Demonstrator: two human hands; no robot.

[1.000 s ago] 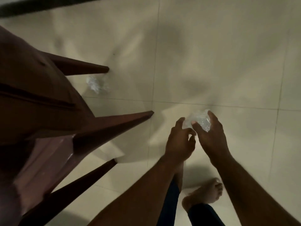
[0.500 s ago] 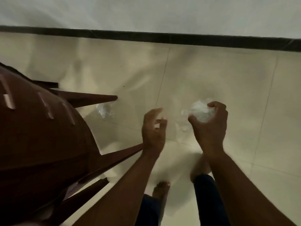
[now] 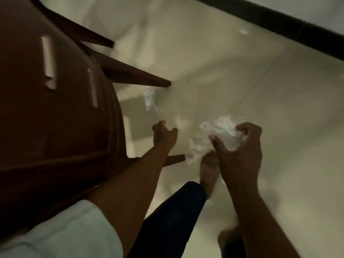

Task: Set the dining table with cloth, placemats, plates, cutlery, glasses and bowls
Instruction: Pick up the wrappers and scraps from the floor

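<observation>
Nearest to us, a pale sleeve (image 3: 70, 229) covered our left upper arm, and a dark trouser leg (image 3: 171, 216) ran down to a bare foot (image 3: 209, 170) on the tiled floor (image 3: 279, 108). Our right hand (image 3: 240, 146) hung just right of the brown chair (image 3: 55, 108), its fingers and thumb clamped round a crumpled wad of clear plastic (image 3: 221, 133), part of which trailed down toward the foot. Our left hand (image 3: 163, 135) was closer to the chair, just off the seat's edge, fingers loosely curled and holding nothing; the two hands were apart, with a gap of floor between them. Beyond the left hand, a second scrap of clear plastic (image 3: 149, 99) lay on the floor, right beside the foot of one chair leg (image 3: 141, 79). The picture was dim and smeared, so it looked like wrapping film, though we could not be sure. Farthest from the chair, a dark skirting strip (image 3: 279, 28) ran along the base of the wall.
</observation>
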